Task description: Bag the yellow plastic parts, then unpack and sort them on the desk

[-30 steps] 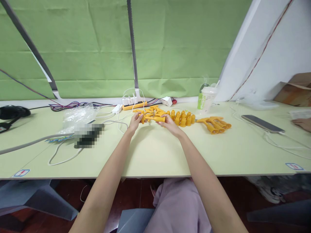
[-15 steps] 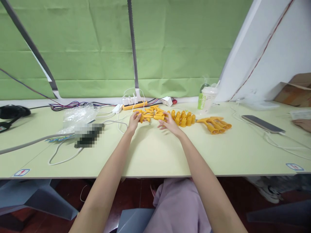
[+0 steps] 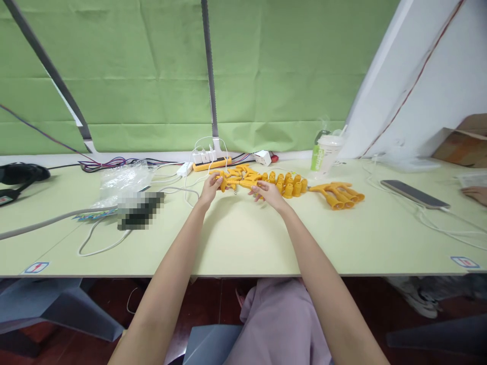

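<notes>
My left hand [image 3: 210, 190] is closed around a yellow plastic piece [image 3: 222, 182] with a round, flanged end. In my right hand [image 3: 269, 194] a yellow funnel-ended piece [image 3: 248, 184] is pinched, its narrow end pointing left toward the left-hand piece. The two pieces meet or nearly meet above the table; I cannot tell whether they are joined. A small metal bit shows just below them. More yellow branched parts [image 3: 243, 169] lie behind my hands. Just right of my right hand stand several yellow bell-shaped caps [image 3: 288, 190] in rows, then several funnel-ended yellow parts [image 3: 337, 196] side by side.
A yellow power strip [image 3: 213, 165] with white plugs and cables runs along the back. A plastic bag [image 3: 125, 182] and a blurred dark object [image 3: 140, 213] lie left. To the right are a drink cup [image 3: 327, 152], a phone [image 3: 414, 194] and a cardboard box [image 3: 462, 142].
The right-hand piece has turned, so its wide end now faces more toward my right palm. My left hand has barely moved. The view has shifted slightly.
</notes>
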The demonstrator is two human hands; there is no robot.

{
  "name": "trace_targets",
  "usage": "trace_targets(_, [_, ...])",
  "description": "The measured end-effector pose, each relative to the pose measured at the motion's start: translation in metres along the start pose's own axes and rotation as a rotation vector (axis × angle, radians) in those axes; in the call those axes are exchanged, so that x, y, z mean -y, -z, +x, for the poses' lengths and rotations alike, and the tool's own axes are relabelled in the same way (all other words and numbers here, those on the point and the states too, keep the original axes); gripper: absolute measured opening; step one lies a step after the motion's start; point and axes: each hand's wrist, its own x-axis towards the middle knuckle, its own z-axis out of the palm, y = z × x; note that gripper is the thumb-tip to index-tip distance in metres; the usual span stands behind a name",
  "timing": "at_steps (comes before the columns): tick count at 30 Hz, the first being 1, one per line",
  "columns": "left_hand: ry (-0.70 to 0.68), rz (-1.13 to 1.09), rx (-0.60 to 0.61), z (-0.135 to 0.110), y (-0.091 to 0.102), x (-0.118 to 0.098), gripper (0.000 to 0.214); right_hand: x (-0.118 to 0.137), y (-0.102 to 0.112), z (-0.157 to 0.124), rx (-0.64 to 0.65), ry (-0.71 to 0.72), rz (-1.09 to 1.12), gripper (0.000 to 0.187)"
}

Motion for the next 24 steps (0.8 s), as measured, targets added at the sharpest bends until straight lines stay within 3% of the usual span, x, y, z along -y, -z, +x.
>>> trace_targets(7, [-0.062, -0.005, -0.019, 0.0029, 0.0030, 0.0016, 0.040, 0.0035, -0.0019, -0.0013, -0.012, 0.051, 0.001, 0.050])
trace_targets(10, [-0.073, -0.014, -0.031, 0.0034, 0.0016, 0.0019, 0.040, 0.0034, -0.0033, -0.0033, 0.007, 0.070, -0.071, 0.044])
trace_targets(17, [-0.113, -0.016, -0.011, 0.0049, -0.0050, 0.0060, 0.041, -0.0031, -0.0015, -0.0050, 0.050, -0.084, -0.227, 0.067])
trace_targets(20, [-0.114, -0.019, -0.008, 0.0054, -0.0058, 0.0073, 0.041, -0.0045, -0.0026, -0.0038, 0.015, -0.075, -0.197, 0.061])
trace_targets(24, [-0.105, -0.025, -0.004, 0.0050, -0.0052, 0.0072, 0.043, -0.0053, -0.0061, 0.0004, -0.048, -0.026, 0.003, 0.048])
